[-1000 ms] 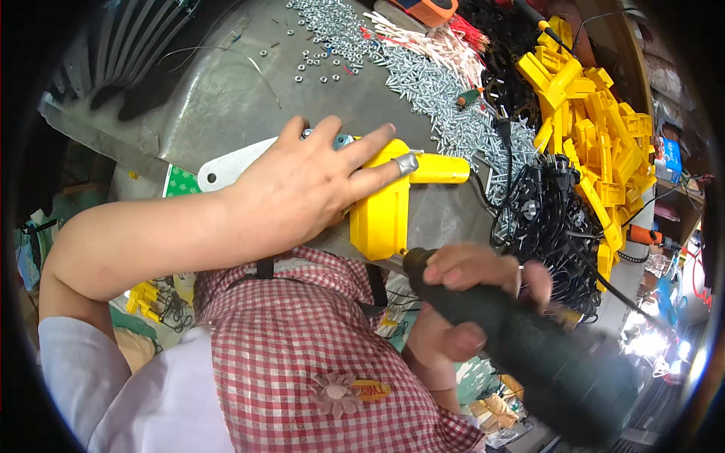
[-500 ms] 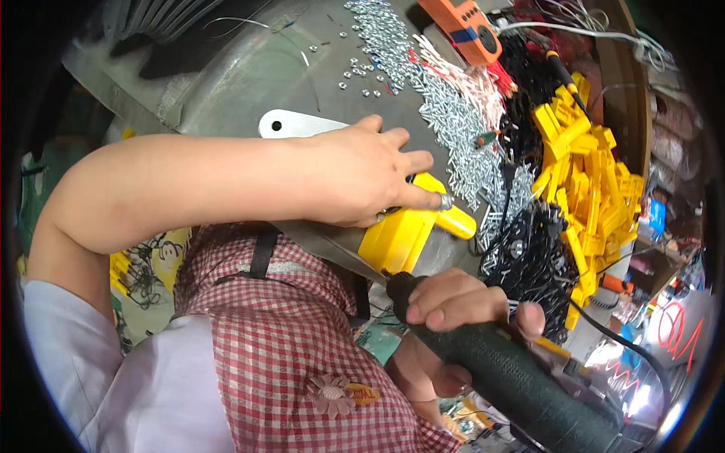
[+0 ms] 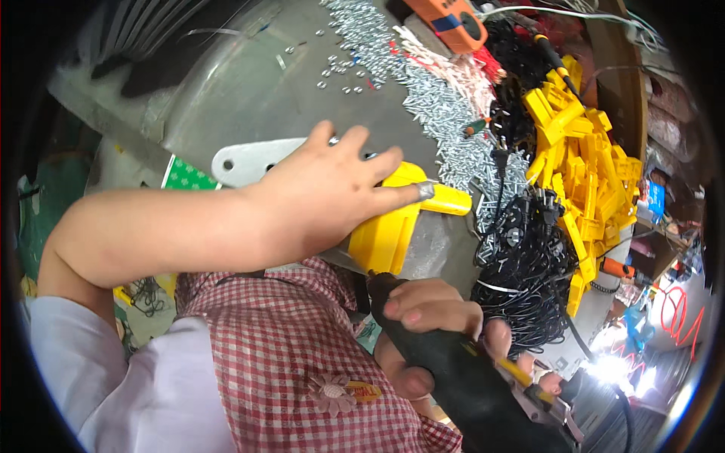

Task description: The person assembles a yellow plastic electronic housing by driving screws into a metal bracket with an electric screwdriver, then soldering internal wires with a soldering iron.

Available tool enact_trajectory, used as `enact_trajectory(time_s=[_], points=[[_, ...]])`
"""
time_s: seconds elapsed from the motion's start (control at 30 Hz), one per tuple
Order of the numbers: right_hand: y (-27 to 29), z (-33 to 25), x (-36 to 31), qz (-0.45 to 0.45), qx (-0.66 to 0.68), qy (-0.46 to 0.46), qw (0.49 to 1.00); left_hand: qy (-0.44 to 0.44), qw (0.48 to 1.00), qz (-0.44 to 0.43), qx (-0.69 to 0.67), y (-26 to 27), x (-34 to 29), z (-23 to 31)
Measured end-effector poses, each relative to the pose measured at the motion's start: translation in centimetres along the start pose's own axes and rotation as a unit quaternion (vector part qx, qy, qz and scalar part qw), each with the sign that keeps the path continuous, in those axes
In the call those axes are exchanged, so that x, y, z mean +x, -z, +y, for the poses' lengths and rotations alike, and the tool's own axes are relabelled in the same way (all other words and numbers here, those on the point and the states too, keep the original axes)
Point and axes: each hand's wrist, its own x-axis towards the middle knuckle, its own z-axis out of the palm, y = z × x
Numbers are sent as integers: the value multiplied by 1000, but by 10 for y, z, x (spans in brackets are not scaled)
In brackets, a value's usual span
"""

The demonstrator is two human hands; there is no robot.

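My left hand [image 3: 321,185] reaches across the metal worktop and holds a yellow plastic housing [image 3: 385,234], its fingers spread over it and its thumb hidden. Silvery tape wraps one fingertip. From under the palm a pale grey flat bar with holes [image 3: 249,160] sticks out to the left; how it joins the housing is covered. My right hand [image 3: 438,308] is wrapped round a dark electric screwdriver [image 3: 461,370], which slants up from the lower right. Its tip meets the near end of the housing, though the exact contact point is too small to make out.
Loose screws [image 3: 438,113] heap along the worktop [image 3: 302,98], with scattered nuts [image 3: 340,66] beside them. To the right lie bundled black cables [image 3: 521,287] and a pile of yellow plastic parts [image 3: 585,174]. An orange meter-like device [image 3: 449,26] sits at the far side.
My left hand, the bar and the housing sit slightly further left in the picture. The screwdriver has shifted left with them, and a green patterned piece now shows beside the bar.
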Motion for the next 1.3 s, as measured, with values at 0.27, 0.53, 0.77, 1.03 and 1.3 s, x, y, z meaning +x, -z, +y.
enact_trajectory(time_s=[0.27,0.53,0.77,1.03,1.3], points=[[21,8,54,193,42,-59,979,-127,986,-98,-38,1,3,-1],[37,68,59,39,210,25,977,-123,981,-123,-81,0,11,-9],[39,72,66,-37,240,1,970,-148,979,-115,-80,6,11,-10],[43,34,41,171,192,57,965,-121,984,-126,-30,4,6,0],[75,-2,-10,405,432,-96,800,-6,989,-50,-140,9,-8,-12]])
